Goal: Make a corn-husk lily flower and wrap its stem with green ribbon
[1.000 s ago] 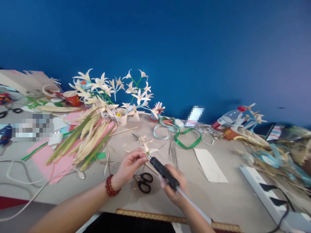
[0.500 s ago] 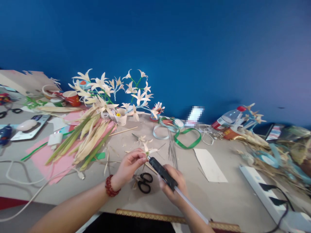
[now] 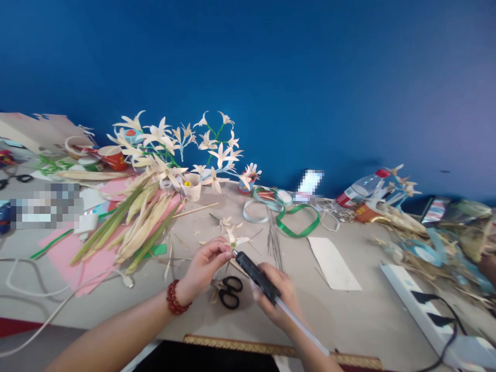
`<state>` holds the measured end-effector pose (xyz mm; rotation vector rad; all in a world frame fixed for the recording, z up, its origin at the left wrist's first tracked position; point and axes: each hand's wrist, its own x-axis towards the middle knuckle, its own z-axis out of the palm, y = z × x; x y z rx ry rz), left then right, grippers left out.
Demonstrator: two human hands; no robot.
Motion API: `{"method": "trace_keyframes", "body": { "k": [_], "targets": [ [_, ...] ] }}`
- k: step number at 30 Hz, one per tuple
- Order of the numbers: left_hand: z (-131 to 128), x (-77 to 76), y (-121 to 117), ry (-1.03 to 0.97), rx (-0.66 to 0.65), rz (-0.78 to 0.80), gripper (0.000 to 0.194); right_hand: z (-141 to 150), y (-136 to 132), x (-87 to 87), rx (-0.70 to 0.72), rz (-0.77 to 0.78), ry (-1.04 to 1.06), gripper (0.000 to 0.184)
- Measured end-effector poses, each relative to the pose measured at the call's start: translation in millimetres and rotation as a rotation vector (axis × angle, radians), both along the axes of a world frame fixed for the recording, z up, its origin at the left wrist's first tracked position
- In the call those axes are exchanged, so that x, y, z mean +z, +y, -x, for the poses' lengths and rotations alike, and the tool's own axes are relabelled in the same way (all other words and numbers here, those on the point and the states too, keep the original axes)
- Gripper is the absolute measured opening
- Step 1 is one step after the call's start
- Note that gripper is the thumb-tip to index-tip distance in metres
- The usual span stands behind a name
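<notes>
Between the pinched fingertips of my left hand (image 3: 211,260) is a small white husk flower (image 3: 233,238), its pale petals spread upward and to the right. My right hand (image 3: 277,294) is wrapped round a black glue gun (image 3: 253,274) with a long clear glue stick (image 3: 302,328) coming out of its back end. The metal nozzle meets the flower's base, right beside my left fingertips. Black-handled scissors (image 3: 230,292) lie on the table below, between my two hands. Just behind the held flower lie other loose pale petals (image 3: 225,222).
Dried corn husks (image 3: 135,227) lie on pink paper to the left. Finished flowers (image 3: 158,134) stand at the back. Thin wires (image 3: 275,243), green ribbon (image 3: 298,232) and white paper (image 3: 334,264) are to the right. A power strip (image 3: 414,310) sits at the right edge.
The glue gun's nozzle stays at the flower's base; my right hand has shifted very slightly left and down. My left hand holds nearly still. The whole view has drifted a little.
</notes>
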<state>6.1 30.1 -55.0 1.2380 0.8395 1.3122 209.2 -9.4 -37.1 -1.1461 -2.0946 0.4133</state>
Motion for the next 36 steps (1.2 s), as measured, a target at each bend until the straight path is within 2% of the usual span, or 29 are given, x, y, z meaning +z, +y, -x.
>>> {"method": "trace_keyframes", "body": {
  "k": [8, 12, 14, 16, 18, 20, 22, 23, 26, 29, 31, 34, 36],
  "targets": [
    [0, -2.6, 1, 0.012, 0.010, 0.000, 0.017, 2, -1, -1.3, 0.017, 0.026, 0.029, 0.006],
    [0, -3.4, 0, -0.001, 0.012, 0.015, 0.016, 3, -6, 1.3, 0.081, 0.118, 0.073, 0.003],
    [0, -4.5, 1, -0.013, 0.022, 0.034, 0.015, -1, -8, 2.5, 0.114, 0.153, 0.098, 0.003],
    [1, -5.6, 3, -0.049, 0.040, 0.066, 0.015, -14, -8, 2.5, 0.077, 0.139, 0.129, 0.008],
    [3, -5.8, 6, -0.118, 0.082, 0.133, 0.015, -36, -4, 0.5, -0.080, 0.095, 0.122, 0.014],
    [6, -4.9, 10, -0.203, 0.149, 0.200, 0.014, -66, 2, -3.8, -0.368, 0.056, 0.005, 0.017],
    [9, -2.8, 14, -0.270, 0.206, 0.227, 0.015, -97, 8, -10.4, -0.665, 0.088, -0.297, 0.021],
    [10, -1.4, 15, -0.293, 0.224, 0.222, 0.016, -112, 10, -14.3, -0.735, 0.102, -0.448, 0.022],
    [13, 2.7, 17, -0.324, 0.248, 0.199, 0.016, -145, 10, -24.7, -0.694, 0.144, -0.708, 0.021],
    [13, 5.2, 18, -0.326, 0.261, 0.188, 0.015, -163, 5, -25.8, -0.538, 0.186, -0.785, 0.024],
    [13, 5.9, 17, -0.321, 0.266, 0.190, 0.016, -169, 3, -18.8, -0.464, 0.197, -0.790, 0.030],
    [11, 5.8, 16, -0.300, 0.251, 0.202, 0.017, -157, 11, -1.2, -0.451, 0.124, -0.671, 0.031],
    [9, 4.6, 14, -0.291, 0.233, 0.209, 0.016, -129, 26, 9.2, -0.425, 0.040, -0.492, 0.021]
  ]
}}
